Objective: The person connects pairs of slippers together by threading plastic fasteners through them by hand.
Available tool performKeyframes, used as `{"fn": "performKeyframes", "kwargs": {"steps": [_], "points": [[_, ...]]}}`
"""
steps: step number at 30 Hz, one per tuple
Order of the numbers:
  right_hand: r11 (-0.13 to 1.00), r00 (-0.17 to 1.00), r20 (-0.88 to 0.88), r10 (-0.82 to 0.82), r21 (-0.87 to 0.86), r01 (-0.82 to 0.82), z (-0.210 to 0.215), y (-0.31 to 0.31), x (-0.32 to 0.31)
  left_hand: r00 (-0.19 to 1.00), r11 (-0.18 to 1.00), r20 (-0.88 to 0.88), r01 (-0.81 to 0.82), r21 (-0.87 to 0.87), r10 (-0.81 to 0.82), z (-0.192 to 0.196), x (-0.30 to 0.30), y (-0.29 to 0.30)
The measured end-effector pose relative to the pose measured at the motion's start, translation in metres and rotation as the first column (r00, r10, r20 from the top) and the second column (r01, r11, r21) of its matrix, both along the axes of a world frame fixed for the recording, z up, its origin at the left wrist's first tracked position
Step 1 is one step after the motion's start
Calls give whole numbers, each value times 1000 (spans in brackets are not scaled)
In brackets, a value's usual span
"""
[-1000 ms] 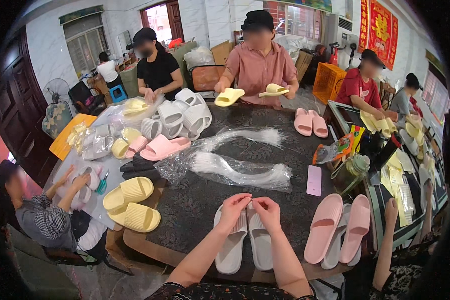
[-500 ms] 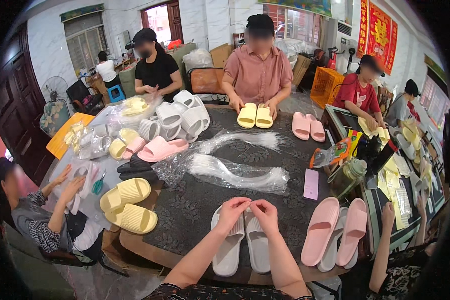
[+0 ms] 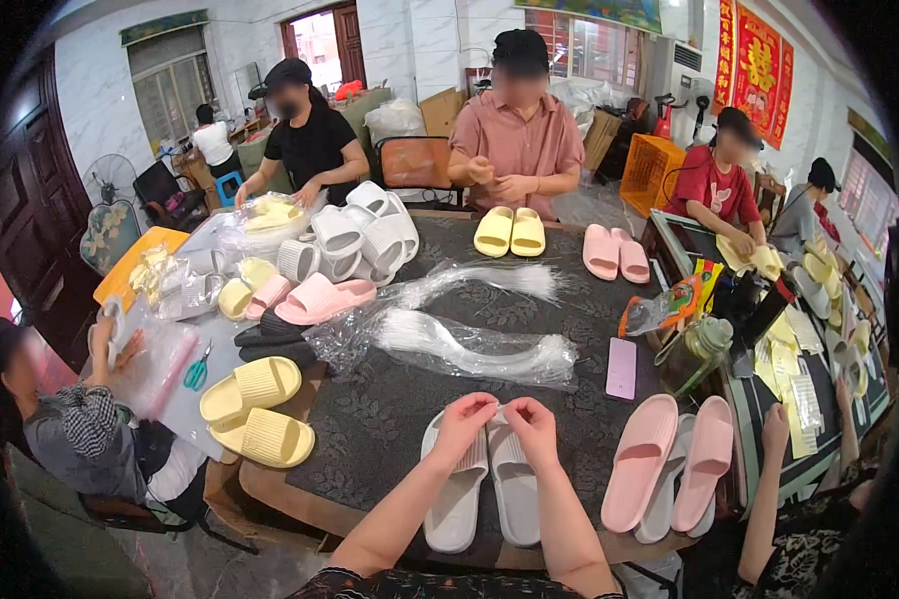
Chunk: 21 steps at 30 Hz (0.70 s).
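The person's two hands are close together over a pair of white slippers (image 3: 487,484). The slippers lie side by side on the dark table (image 3: 390,419), right at the near edge. The left hand (image 3: 463,419) has its fingers curled in and pinched at the tips. The right hand (image 3: 531,423) is pinched the same way. Their fingertips almost meet above the top ends of the slippers, and something tiny and pale sits between them, too small to make out. Both hands rest on or just above the slippers. A pair of pink slippers (image 3: 669,467) lies just to the right. A bundle of thin white strings in clear plastic (image 3: 459,344) lies farther up the table. Yellow slippers (image 3: 255,407) sit at the left corner.
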State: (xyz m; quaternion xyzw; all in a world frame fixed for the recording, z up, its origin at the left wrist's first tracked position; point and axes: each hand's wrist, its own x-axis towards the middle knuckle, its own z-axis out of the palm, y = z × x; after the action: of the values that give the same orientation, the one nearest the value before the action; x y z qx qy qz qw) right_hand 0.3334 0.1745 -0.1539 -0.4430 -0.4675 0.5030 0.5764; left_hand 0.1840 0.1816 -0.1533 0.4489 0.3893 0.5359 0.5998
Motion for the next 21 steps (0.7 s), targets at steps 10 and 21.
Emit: {"fn": "performKeyframes", "kwargs": {"steps": [10,21], "points": [[1000,996,89,12,3,-12,-8,1,3,997,996,17,70,-46,-69,5,0,0],[999,998,69,16,-36,-14,6,-3,-2,993,995,-86,77,-57,-81,5,1,-1]]}}
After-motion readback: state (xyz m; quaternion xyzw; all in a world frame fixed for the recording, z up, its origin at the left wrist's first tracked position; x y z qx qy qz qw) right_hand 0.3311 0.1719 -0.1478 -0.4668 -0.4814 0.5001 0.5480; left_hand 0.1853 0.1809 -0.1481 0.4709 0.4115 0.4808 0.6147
